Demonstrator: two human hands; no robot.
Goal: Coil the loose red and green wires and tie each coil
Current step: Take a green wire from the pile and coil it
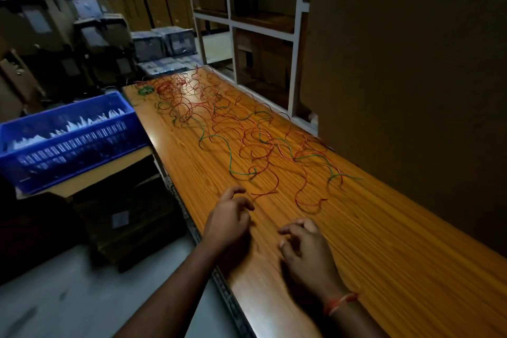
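Where wires [247, 129] sprawl, two hands [227, 221].

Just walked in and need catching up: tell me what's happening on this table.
A person is about to coil wire. Loose red wires and green wires lie tangled across the table. The left hand and right hand hover over the near end, fingers loosely curled, holding nothing. A small green bundle lies at the far end.

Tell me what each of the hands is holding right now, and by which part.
Nothing is held. The left hand and right hand hover over the table with loosely curled fingers, short of the loose red wires.
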